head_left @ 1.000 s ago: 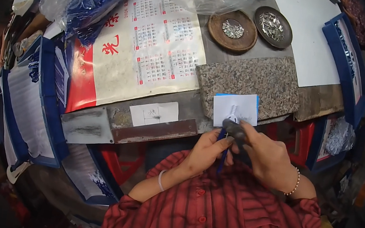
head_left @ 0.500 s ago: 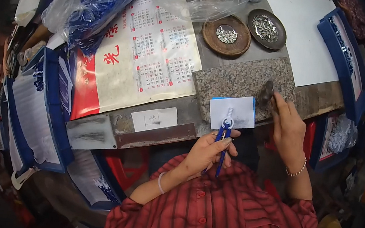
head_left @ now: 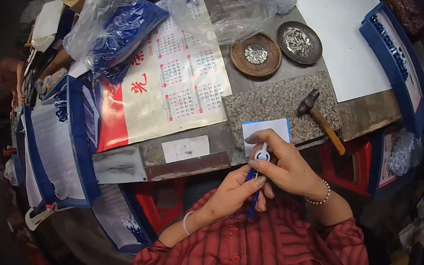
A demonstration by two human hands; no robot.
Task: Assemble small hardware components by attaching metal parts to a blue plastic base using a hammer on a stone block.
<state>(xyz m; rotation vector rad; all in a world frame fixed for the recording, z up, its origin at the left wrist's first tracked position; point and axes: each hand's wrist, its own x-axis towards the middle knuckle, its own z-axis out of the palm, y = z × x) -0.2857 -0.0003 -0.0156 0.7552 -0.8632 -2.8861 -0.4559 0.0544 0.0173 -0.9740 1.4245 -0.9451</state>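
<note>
A drawing compass with a white head (head_left: 262, 154) and blue legs points away from me over the table's front edge. My left hand (head_left: 235, 192) is closed around its legs. My right hand (head_left: 290, 169) curls about the head, with thumb and fingers on either side of it. Just beyond the hands, a small white pad with a blue edge (head_left: 278, 127) lies on a speckled stone slab (head_left: 265, 97), partly covered by my right fingers. To the right, a hammer (head_left: 325, 127) rests on the slab, its wooden handle jutting over the front edge.
Behind the slab stand a brown dish (head_left: 236, 60) and a dark dish (head_left: 314, 55), both holding small metal pieces. A printed calendar sheet (head_left: 133, 117) covers the left table. Blue trays (head_left: 86, 172) flank both sides. Clear bags (head_left: 232, 20) lie at the back.
My right hand has let go of the hammer, which now lies on the slab. That hand has come left onto the compass head. The whole view has shifted slightly.
</note>
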